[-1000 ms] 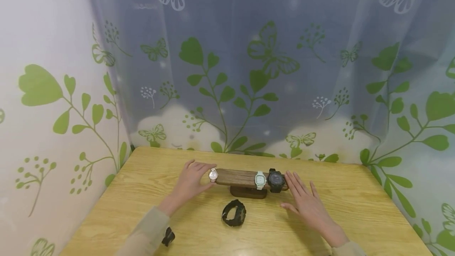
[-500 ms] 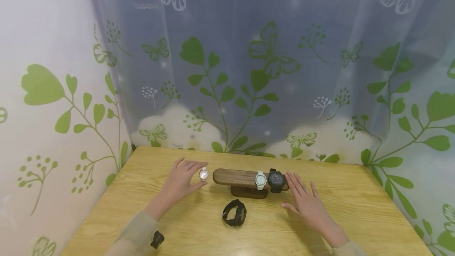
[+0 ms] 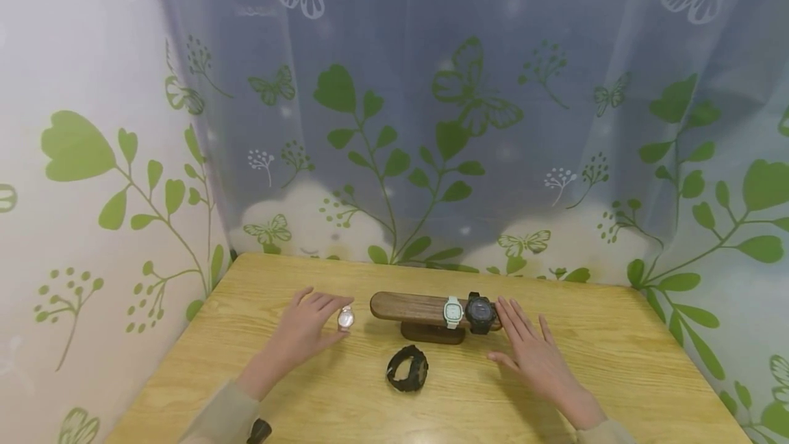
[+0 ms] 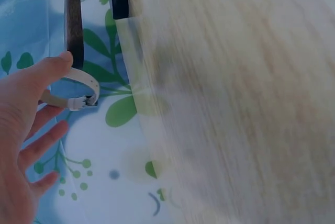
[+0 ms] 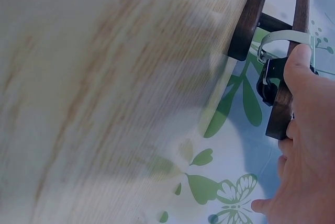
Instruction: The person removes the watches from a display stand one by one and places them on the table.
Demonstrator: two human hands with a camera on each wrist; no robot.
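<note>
My left hand (image 3: 302, 329) pinches a small watch with a pale strap (image 3: 346, 318) between thumb and fingertips, left of the wooden watch stand (image 3: 403, 307). In the left wrist view the buckled pale strap (image 4: 82, 101) forms a loop below the stand's end. Straight fingers of my right hand (image 3: 535, 355) touch the stand's right end, the thumb apart below it. On the stand's bar sit a mint-green watch (image 3: 453, 312) and, nearest the right hand, a chunky black watch (image 3: 479, 312).
Another black watch (image 3: 407, 368) with its strap closed in a loop lies on the wooden table (image 3: 468, 403) in front of the stand. A curtain (image 3: 394, 122) printed with leaves and butterflies hangs behind the table, with similar cloth at both sides.
My left hand has drawn the pale-strapped watch off the stand's left end, moving left and slightly towards me. The right hand stays at the stand's right end.
</note>
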